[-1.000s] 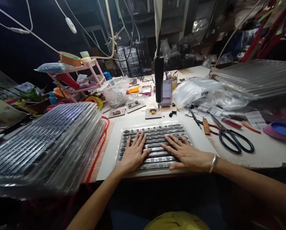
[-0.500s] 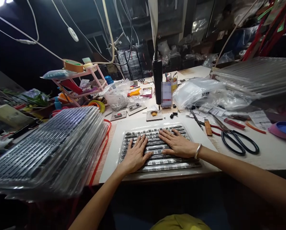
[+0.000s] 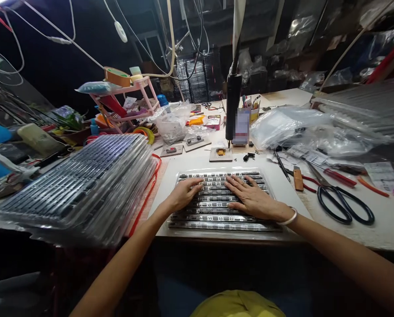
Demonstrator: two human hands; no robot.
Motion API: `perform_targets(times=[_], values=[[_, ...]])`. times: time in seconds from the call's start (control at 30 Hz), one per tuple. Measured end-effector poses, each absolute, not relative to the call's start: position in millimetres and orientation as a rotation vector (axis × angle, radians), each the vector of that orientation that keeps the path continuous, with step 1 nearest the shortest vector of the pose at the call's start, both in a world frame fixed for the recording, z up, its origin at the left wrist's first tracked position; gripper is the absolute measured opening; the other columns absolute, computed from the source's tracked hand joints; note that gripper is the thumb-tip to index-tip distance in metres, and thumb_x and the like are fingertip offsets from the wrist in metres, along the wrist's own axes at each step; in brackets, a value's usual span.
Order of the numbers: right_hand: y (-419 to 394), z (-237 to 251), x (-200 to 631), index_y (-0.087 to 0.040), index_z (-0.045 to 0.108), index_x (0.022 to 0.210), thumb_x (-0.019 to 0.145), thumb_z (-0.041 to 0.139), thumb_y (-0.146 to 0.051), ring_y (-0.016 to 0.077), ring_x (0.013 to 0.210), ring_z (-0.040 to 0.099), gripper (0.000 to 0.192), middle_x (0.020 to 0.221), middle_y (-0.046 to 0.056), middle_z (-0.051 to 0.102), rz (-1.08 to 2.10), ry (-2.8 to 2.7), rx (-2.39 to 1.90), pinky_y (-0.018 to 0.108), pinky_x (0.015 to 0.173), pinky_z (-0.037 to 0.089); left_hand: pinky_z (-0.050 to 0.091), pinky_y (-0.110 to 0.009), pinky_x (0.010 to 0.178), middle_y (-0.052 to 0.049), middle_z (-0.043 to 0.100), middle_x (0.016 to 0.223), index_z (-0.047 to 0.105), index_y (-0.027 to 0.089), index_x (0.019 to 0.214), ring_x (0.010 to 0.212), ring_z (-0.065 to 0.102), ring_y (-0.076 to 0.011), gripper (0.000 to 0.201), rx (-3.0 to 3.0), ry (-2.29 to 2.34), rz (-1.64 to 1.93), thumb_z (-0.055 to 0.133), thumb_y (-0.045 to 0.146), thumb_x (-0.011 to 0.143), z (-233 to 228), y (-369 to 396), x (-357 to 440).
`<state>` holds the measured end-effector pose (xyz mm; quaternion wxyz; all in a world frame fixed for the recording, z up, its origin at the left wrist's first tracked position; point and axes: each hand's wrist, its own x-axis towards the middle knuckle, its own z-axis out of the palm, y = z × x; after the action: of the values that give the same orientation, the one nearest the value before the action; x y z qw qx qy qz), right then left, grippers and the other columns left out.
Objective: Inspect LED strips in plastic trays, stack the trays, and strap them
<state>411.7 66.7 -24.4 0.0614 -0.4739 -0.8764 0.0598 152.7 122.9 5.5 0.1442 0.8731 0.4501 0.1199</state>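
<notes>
Head view: clear plastic tray of dark strips lies right in front of you, strips running left to right. Your left hand curls loose on rows; right hand flat, fingers spread. Both touching.

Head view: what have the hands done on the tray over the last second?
Both hands slid up the clear tray toward its far rows. The left hand curled its fingers; the right hand lies flat, fingers spread. Nothing was picked up. Tray, scissors and tray stack stayed put.
</notes>
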Motion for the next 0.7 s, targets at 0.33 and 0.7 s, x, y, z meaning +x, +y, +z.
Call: perform_targets(times=[0.33,0.7], values=[[68,-31,412,-0.022,0.015,0.148,0.091,0.025,-0.064,0.0255,0.141,0.009,0.071,0.154,0.008,0.013,0.124,-2.612,-1.399,0.055,0.112,0.011,0.007,-0.05,0.114,-0.009,0.013,0.154,0.018,0.019,0.147,0.143,0.006,-0.0244,0.073,2.626,1.518,0.078,0.019,0.063,0.089,-11,103,157],[67,-29,410,-0.023,0.018,0.148,0.091,0.027,-0.063,0.0274,0.141,0.012,0.07,0.153,0.008,0.016,0.141,-2.602,-1.413,0.056,0.111,0.014,0.015,-0.05,0.113,-0.01,0.016,0.153,0.016,0.018,0.147,0.142,0.009,-0.024,0.07,2.592,1.67,0.193,0.02,0.059,0.091,-10,106,149]])
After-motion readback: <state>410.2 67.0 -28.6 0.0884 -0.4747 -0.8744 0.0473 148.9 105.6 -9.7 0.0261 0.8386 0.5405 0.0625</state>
